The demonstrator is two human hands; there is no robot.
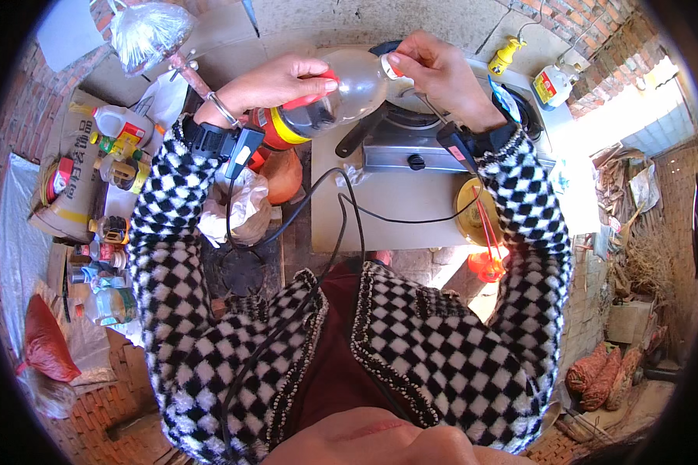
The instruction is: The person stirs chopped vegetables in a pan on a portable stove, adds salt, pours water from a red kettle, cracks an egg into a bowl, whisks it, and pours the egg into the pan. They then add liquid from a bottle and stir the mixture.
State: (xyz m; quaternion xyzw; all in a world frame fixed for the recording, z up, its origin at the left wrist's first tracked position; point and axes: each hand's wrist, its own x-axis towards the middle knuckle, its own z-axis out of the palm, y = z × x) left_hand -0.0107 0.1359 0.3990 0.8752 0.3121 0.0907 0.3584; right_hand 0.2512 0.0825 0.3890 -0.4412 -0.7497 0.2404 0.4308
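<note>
My left hand (291,84) grips a large plastic bottle (355,96) around its red label; the bottle lies tilted, its neck towards the right, with dark liquid in its lower part. The fingers of my right hand (433,72) pinch the neck end, where white and red show; whether the cap is on cannot be told. Behind the bottle and my right hand, a pan with a black handle (363,131) sits on a steel gas stove (416,154), its inside partly hidden.
A yellow bowl (471,215) with red chopsticks (487,224) stands at the counter's (384,232) near right. A yellow bottle (505,56) and a white jug (552,84) stand behind. Several bottles (122,168) line the left. Black cables (358,215) hang between my arms.
</note>
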